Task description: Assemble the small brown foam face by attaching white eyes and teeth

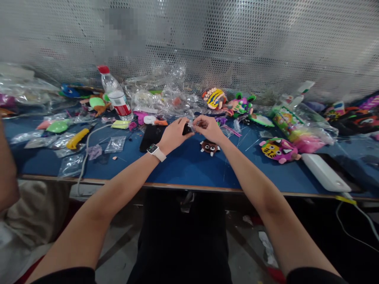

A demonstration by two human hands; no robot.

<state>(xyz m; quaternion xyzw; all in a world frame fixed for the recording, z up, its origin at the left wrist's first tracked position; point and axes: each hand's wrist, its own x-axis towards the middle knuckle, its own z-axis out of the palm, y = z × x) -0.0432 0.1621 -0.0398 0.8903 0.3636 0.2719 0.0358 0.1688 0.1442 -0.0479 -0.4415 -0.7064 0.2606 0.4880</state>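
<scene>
My left hand [175,135], with a white watch on its wrist, is closed around a small black lump [186,129], perhaps modelling clay. Fingers of my right hand [209,127] are pinched together just beside it; a bit of clear plastic seems to show between the two hands, but what the right fingers grip is too small to make out. On the table below the right hand lies a brown clay face [210,147] with white eyes and white pieces around its edge. A black phone [150,136] lies partly behind my left hand.
A red-capped bottle [117,98] stands at the back left. A yellow-handled cutter [77,139], a white cable [86,154] and small plastic bags [116,144] lie leftward. Rightward are a colourful clay figure [280,150] and a white power bank [325,172]. Another person's arm [8,169] is at far left.
</scene>
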